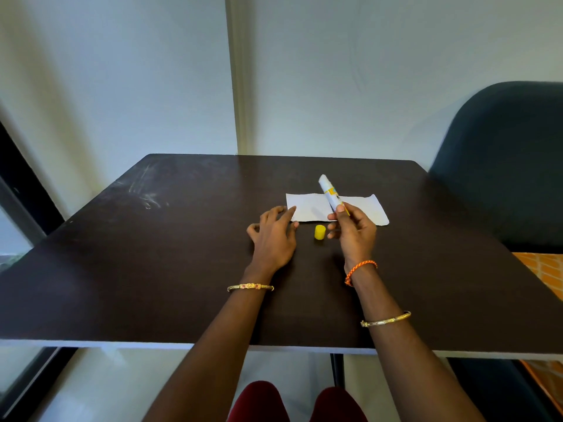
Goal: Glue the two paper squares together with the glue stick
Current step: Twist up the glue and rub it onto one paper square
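Two white paper squares lie side by side on the dark table (152,254): the left square (307,207) and the right square (370,210). My right hand (355,231) grips the base of the uncapped white and yellow glue stick (329,191), which is tilted up and away over the seam between the papers. The yellow cap (320,232) stands on the table between my hands, just in front of the papers. My left hand (274,236) rests flat with fingers spread, its fingertips touching the left square's near-left corner.
A dark upholstered chair (502,166) stands at the table's right side. The wall runs right behind the table's far edge. An orange patterned surface (545,269) shows past the right edge. My knees are under the near edge.
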